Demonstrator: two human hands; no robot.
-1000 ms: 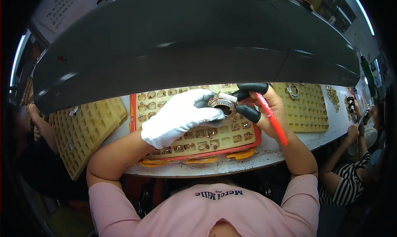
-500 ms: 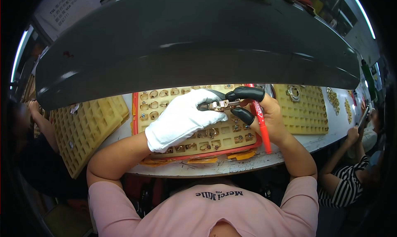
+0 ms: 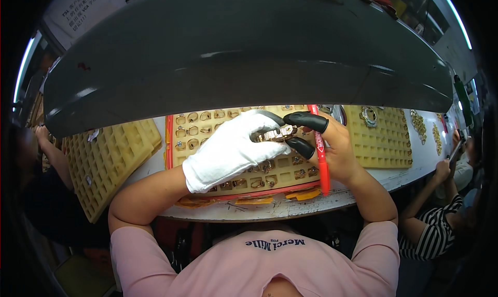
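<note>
A gold and silver jewellery piece point(image 3: 276, 133), seen edge-on, is held between both hands over a red-rimmed tray point(image 3: 168, 136) of rings in slots. My left hand point(image 3: 231, 149), in a white glove, has its fingers curled round the piece's left part. My right hand point(image 3: 332, 146), with black cots on finger and thumb, pinches the piece from the right and also carries a red marker point(image 3: 322, 170) that runs through it lengthwise, pointing toward me. Fine detail of the piece is too small to tell.
A big dark grey lamp hood point(image 3: 244, 53) spans the back. Yellow slotted trays point(image 3: 114, 162) lie left, another point(image 3: 381, 146) right with a ring-shaped piece point(image 3: 369, 116). Gold chains point(image 3: 418, 125) lie farther right on the white bench point(image 3: 223, 213). People's arms point(image 3: 52, 152) point(image 3: 425, 209) are at both sides.
The piece has been turned from showing its round opening to an edge-on view. The red marker has swung to a more upright angle and shifted left. Both hands still hold the piece.
</note>
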